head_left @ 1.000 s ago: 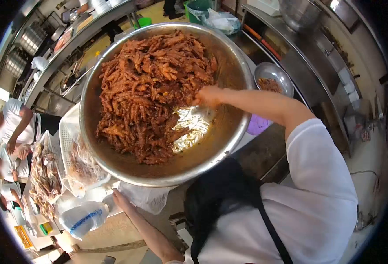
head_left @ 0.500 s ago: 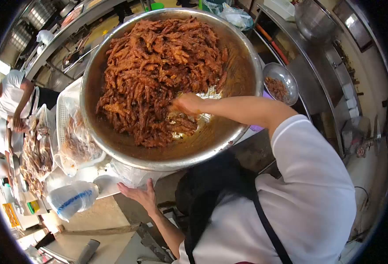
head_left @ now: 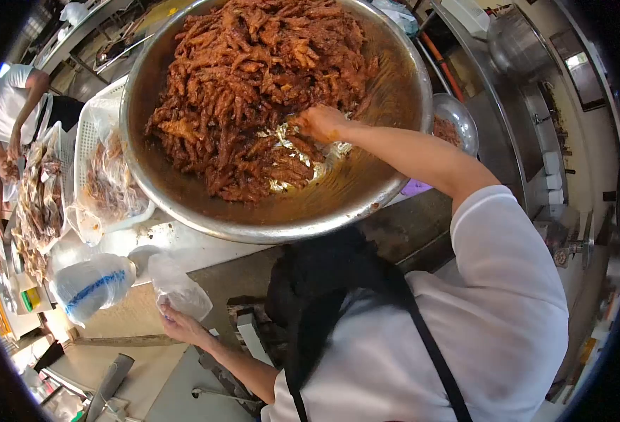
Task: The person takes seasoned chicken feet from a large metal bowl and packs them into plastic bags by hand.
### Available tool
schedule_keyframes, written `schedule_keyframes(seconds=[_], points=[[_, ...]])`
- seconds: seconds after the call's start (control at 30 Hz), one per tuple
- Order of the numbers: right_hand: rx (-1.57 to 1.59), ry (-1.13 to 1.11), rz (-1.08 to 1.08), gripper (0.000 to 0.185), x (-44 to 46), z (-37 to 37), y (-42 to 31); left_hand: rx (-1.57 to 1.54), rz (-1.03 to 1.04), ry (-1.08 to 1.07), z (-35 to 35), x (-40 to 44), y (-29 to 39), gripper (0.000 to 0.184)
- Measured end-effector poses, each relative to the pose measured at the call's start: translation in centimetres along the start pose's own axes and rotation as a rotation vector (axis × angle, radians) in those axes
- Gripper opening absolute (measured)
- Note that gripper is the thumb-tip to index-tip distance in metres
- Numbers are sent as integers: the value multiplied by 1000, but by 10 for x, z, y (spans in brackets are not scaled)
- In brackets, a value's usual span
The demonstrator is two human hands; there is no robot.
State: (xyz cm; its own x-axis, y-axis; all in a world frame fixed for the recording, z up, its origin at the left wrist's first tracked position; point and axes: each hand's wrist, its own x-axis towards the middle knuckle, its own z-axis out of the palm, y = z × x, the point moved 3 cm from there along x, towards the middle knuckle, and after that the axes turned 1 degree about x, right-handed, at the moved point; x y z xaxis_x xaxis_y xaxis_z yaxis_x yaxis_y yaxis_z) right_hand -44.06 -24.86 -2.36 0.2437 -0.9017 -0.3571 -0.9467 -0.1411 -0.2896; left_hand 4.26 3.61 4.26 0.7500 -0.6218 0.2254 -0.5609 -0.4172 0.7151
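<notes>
A wide metal bowl (head_left: 254, 228) holds a heap of reddish-brown, sauce-coated chicken feet (head_left: 254, 84). My right hand (head_left: 322, 124) is in the bowl at the right side of the heap, its fingers curled against the feet; what they hold is hidden. Below the bowl at the left, my left hand (head_left: 182, 325) pinches the lower edge of a clear plastic bag (head_left: 180, 288), which hangs over the table's edge. A white bag with blue print (head_left: 93, 287) lies left of it.
A white basket (head_left: 84, 158) of bagged food stands left of the bowl, beside more bagged pieces (head_left: 41, 186). A smaller metal bowl (head_left: 461, 116) sits at the right. Co-workers in white shirts (head_left: 15, 105) are at the far left.
The view has shifted, and the big bowl sits higher in it. My left hand, open half a second ago, now has hold of the clear bag. My right hand has moved within the bowl, among the feet.
</notes>
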Motion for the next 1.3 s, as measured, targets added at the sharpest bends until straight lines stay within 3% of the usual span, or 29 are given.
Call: schedule_keyframes(seconds=[0.1, 0.13, 0.17, 0.27, 0.33, 0.37, 0.4, 0.47, 0.6, 0.7, 0.77, 0.8, 0.87, 0.93, 1.0, 1.07, 1.1, 1.13, 1.17, 1.23, 1.27, 1.3], points=[[36, 217, -307, 18, -6, -12, -55, -27, 24, -26, 12, -2, 18, 45], [110, 388, -472, 22, -9, -13, -71, -46, 55, -41, 18, -2, 24, 44], [143, 351, -613, 26, -5, -7, -93, -51, 57, -107, 25, 0, 31, 43], [-267, 241, -588, 24, 23, 15, -120, -77, -3, -237, 38, 6, 37, 40], [33, -74, -381, 27, 36, -4, -119, -91, -128, -231, 35, 12, 25, 38], [295, -114, -145, 33, 21, -23, -120, -123, -135, -184, 30, 13, 23, 38], [391, -324, 47, 38, 16, -31, -111, -159, -145, -135, 23, 14, 24, 39], [358, -158, -231, 41, 22, 17, -74, -236, -159, -30, 10, 17, 23, 39], [-207, -177, -158, 46, -23, 82, -111, 5, 138, -33, 20, 23, 29, 41], [20, -513, -225, 45, -56, 48, -116, -225, -132, -178, 47, 42, -6, 41], [-90, -577, -449, 40, -58, 58, -51, -223, -87, -103, 27, 42, 13, 41], [-272, -589, -384, 40, -57, 54, -14, -215, -68, -65, 14, 39, 23, 41], [-405, -629, 97, 49, -82, -11, -23, -158, 27, -6, 12, 36, 28, 40], [-333, -632, -48, 52, -67, 35, -37, 31, 224, 2, 27, 41, 7, 40], [36, -610, 21, 50, -75, 4, -120, -157, 260, -95, 52, 40, 3, 40], [433, -585, -5, 45, -66, -14, -179, -145, -94, -268, 59, 48, -5, 37], [738, -851, 89, 32, -68, -43, -215, -148, -77, -212, 57, 54, 3, 36], [954, -608, -54, 26, -60, -49, -231, -154, -55, -167, 55, 56, 13, 35], [1055, -640, -44, 25, -67, -74, -258, -169, -11, -118, 51, 57, 25, 35], [1068, -925, -34, 24, -71, -90, -296, -206, 96, -50, 39, 57, 58, 34], [1073, -1053, -81, 24, -69, -89, -322, -200, 9, -68, 32, 55, 69, 35], [1207, -1338, -142, 25, -61, -62, -347, -200, -68, -96, 25, 53, 80, 35]])
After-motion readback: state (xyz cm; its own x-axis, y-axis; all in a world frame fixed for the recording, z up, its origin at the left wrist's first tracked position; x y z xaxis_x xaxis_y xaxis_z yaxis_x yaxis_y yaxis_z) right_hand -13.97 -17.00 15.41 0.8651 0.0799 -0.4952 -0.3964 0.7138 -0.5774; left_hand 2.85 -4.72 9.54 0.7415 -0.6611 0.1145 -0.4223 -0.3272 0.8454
